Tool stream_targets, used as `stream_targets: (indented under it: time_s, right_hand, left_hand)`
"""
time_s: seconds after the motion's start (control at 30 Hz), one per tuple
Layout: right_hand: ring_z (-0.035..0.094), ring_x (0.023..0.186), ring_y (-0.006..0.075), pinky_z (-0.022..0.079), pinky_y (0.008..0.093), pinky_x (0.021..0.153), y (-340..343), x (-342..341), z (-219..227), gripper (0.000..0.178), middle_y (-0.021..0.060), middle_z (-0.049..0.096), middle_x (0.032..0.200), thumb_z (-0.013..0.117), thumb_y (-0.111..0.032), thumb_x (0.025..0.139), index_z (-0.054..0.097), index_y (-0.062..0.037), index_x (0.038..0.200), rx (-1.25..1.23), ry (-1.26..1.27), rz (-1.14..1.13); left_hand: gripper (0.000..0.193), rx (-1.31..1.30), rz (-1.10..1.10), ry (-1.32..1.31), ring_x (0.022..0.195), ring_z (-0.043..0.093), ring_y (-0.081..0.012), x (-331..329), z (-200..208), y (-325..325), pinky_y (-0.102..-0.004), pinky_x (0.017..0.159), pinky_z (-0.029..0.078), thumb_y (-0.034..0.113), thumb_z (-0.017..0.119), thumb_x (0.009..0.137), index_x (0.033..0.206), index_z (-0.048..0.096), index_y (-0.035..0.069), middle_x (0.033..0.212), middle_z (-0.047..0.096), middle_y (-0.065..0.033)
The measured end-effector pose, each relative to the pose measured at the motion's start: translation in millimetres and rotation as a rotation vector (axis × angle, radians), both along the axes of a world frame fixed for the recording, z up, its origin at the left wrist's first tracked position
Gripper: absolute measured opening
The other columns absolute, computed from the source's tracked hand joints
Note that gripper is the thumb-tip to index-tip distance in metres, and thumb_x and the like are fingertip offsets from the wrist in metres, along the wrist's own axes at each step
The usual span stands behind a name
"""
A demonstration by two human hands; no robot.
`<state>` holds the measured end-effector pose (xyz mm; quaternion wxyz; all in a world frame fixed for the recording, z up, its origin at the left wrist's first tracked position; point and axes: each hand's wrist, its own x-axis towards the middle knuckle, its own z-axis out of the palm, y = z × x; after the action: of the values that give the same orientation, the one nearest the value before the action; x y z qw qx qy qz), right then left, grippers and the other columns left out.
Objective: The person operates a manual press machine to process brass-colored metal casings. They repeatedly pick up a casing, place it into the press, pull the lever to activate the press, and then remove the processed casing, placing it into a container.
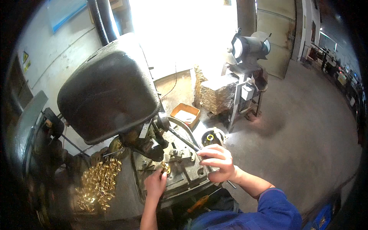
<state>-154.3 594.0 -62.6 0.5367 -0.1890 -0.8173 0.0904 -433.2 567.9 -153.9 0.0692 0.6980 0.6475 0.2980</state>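
Fingers of your left hand (155, 183) pinch a small brass fitting (166, 167) on the drill table (184, 180), under the spindle (153, 150). Seat it square before feeding. Your right hand (216, 163) curls around the feed lever (183, 138); pull steadily, left fingertips low.

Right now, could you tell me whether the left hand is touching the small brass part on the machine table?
Touching: the head view shows the left hand fingertips pinching the brass part.
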Motion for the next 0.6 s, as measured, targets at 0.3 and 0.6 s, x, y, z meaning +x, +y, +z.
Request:
stream_targets:
  time_s: [0.3,0.6]
  right_hand:
    - [0.051,0.102,0.033,0.042,0.0422,0.085,-1.0,-11.0,16.7,0.044,0.0133,0.057,0.114,0.058,-0.026,0.057,0.068,-0.0105,0.097,0.205,-0.013,-0.209]
    - [0.046,0.108,0.0384,0.038,0.0492,0.086,43.2,-21.6,11.6,0.042,0.0112,0.048,0.109,0.052,-0.054,0.084,0.046,-0.0123,0.089,0.549,0.047,-0.23]
  left_hand:
    - [0.025,-0.057,0.048,0.031,0.071,0.061,-0.034,-2.5,7.6,2.6,-0.0453,0.061,0.046,0.027,0.058,0.079,0.097,0.062,0.01,0.082,0.065,-0.0119]
    - [0.018,0.144,0.056,0.061,0.065,0.061,-0.0327,-0.7,-27.7,12.7,-0.0435,0.055,0.047,0.024,0.061,0.078,0.085,0.059,0.008,0.07,0.062,-0.0127]
